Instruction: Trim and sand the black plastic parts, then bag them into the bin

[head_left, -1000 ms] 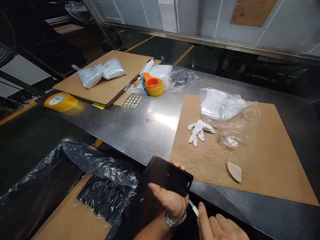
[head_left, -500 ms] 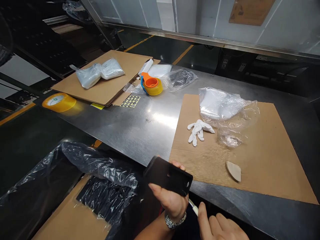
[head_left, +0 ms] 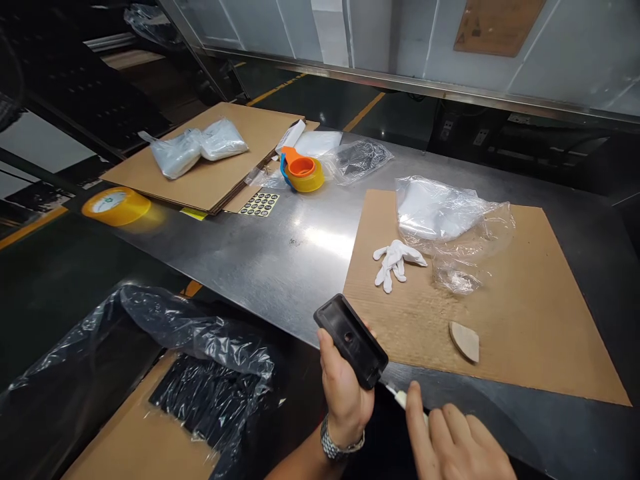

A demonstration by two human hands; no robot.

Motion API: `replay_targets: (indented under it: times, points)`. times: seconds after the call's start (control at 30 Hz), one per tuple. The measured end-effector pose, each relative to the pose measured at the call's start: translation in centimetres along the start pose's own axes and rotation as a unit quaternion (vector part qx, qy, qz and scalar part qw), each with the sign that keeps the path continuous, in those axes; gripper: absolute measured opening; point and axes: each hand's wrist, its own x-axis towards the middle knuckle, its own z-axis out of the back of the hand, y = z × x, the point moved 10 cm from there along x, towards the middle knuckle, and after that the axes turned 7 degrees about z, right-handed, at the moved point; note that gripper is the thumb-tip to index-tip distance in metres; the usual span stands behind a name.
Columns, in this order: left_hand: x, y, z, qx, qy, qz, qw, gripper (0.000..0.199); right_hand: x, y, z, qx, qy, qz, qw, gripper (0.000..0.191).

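In my left hand [head_left: 345, 393] I grip a black rectangular plastic housing [head_left: 350, 341], its hollow side with a small round hole turned toward me. A metal-banded watch sits on that wrist. My right hand [head_left: 450, 433] is closed around a slim tool with a pale handle [head_left: 401, 398], index finger stretched along it. The tool's thin metal end points at the lower right end of the housing; whether it touches I cannot tell. Beyond the hands, a white glove [head_left: 397, 261] and a wedge-shaped tan block [head_left: 465, 341] lie on a cardboard sheet [head_left: 540, 320].
Clear plastic bags [head_left: 440, 213] lie on the cardboard. Further left are a tape dispenser [head_left: 304, 173], a sticker sheet [head_left: 260, 204], stacked cardboard [head_left: 240, 120] with white packets [head_left: 175, 153], and a yellow tape roll [head_left: 117, 205]. A plastic-lined box [head_left: 150, 413] stands lower left.
My left hand has turned the housing, so its hollow inside now faces me and it points more steeply down to the right. My right hand and the tool have shifted slightly right.
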Motion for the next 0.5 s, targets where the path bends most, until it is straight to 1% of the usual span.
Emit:
replay_targets:
  times: [0.07,0.13,0.17,0.2,0.23,0.3,0.33,0.37,0.4,0.43,0.47,0.5]
  points:
    - [0.0,0.2,-0.1,-0.007,-0.001,0.025,1.0,0.054,-0.1,-0.9,0.1,0.02,-0.014,-0.005,1.0,0.032]
    - [-0.1,0.3,-0.3,-0.011,-0.007,0.048,0.999,0.053,0.0,-2.1,-0.1,0.071,-0.024,-0.036,0.997,0.027]
    - [-0.2,0.5,-0.4,-0.012,-0.007,0.062,0.998,0.053,0.0,-2.8,-0.5,0.125,-0.018,-0.063,0.99,0.025]
    - [-0.3,0.7,-0.6,-0.014,-0.005,0.08,0.997,0.052,0.0,-3.3,-1.2,0.201,-0.003,-0.094,0.975,0.023]
    - [-0.4,1.0,-0.9,-0.015,0.0,0.099,0.995,0.052,0.0,-3.6,-2.3,0.29,0.019,-0.125,0.949,0.022]
    - [-0.6,1.6,-1.4,-0.013,0.02,0.133,0.991,0.052,-0.1,-3.2,-4.4,0.459,0.063,-0.179,0.868,0.017]
    - [-0.8,2.0,-1.7,-0.007,0.033,0.15,0.988,0.053,-0.1,-2.8,-5.3,0.518,0.073,-0.202,0.828,0.014]
    - [-0.9,2.3,-1.8,0.002,0.042,0.163,0.986,0.055,-0.1,-2.5,-5.9,0.558,0.072,-0.223,0.796,0.011]
    - [-1.0,2.5,-1.7,0.014,0.044,0.165,0.985,0.056,0.0,-2.4,-6.2,0.581,0.061,-0.243,0.774,0.01]
    - [-1.0,2.5,-1.5,0.029,0.038,0.159,0.986,0.057,0.1,-2.3,-6.5,0.596,0.047,-0.257,0.76,0.011]
    - [-0.9,2.4,-1.2,0.043,0.027,0.145,0.988,0.058,0.3,-2.2,-6.6,0.602,0.031,-0.261,0.754,0.012]
    - [-0.9,2.2,-0.9,0.054,0.016,0.127,0.99,0.057,0.5,-2.0,-6.5,0.601,0.017,-0.256,0.757,0.013]
